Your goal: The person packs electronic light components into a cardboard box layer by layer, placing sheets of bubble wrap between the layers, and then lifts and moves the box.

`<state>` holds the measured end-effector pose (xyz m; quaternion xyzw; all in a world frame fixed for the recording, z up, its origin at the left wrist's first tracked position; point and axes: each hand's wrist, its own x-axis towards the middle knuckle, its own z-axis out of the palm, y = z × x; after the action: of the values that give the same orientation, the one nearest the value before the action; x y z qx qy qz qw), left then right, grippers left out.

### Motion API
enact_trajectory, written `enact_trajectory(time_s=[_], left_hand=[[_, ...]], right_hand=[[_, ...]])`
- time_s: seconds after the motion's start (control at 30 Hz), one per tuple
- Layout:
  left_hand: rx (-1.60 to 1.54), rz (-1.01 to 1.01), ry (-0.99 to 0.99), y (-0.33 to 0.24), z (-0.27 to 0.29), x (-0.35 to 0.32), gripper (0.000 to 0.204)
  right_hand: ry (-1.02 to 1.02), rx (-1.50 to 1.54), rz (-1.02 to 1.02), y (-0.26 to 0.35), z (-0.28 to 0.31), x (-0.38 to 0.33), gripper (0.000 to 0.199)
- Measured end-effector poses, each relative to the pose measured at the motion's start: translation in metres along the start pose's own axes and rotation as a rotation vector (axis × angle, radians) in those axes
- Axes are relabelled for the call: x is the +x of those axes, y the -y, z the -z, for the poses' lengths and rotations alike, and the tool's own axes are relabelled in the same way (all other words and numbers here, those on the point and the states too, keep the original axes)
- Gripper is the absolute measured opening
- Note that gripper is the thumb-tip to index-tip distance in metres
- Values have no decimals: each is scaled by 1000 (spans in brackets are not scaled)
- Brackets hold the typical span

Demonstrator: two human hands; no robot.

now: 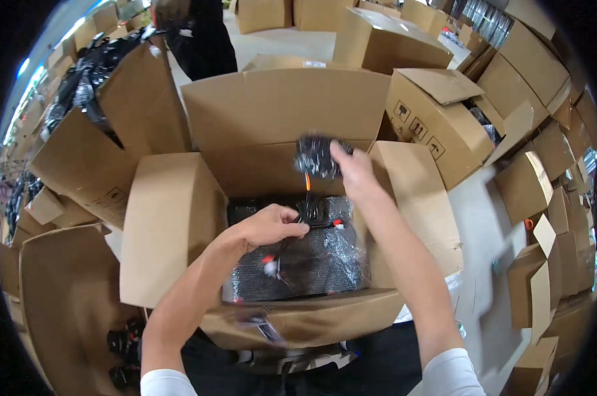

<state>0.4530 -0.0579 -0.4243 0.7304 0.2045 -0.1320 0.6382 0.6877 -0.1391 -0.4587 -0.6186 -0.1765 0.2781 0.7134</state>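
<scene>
Holding aloft a black bundle wrapped in shiny clear plastic (pixel 318 158) with the right hand (pixel 356 175), above the far part of an open brown cardboard box (pixel 285 105). Gripped at the right edge, with the thumb laid across the wrapping and the other fingers largely hidden; blurred in outline. Raised beyond the left hand (pixel 272 224) and to its right, apart from it, with thin orange wires (pixel 308 182) trailing below toward the left fingertips. Reaching low into the box with the left hand, thumb and forefinger partly curled, tips at a small black tangle of cable (pixel 313 212); impossible to tell whether pinching it or merely touching. Poised over a dark, flat layer of glossy bubble wrap (pixel 325 267), dotted with small red-and-white pieces (pixel 270 266), one just beside the cable.
</scene>
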Motion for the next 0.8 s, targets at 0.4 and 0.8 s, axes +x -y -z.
enact_trajectory(time_s=[0.4, 0.8], left_hand=[[1122, -81, -136, 155, 5, 90, 36], [796, -69, -1330, 77, 117, -359, 28]], right_hand=[[-246, -1148, -335, -235, 91, 36, 56], [204, -1933, -40, -261, 115, 29, 85]])
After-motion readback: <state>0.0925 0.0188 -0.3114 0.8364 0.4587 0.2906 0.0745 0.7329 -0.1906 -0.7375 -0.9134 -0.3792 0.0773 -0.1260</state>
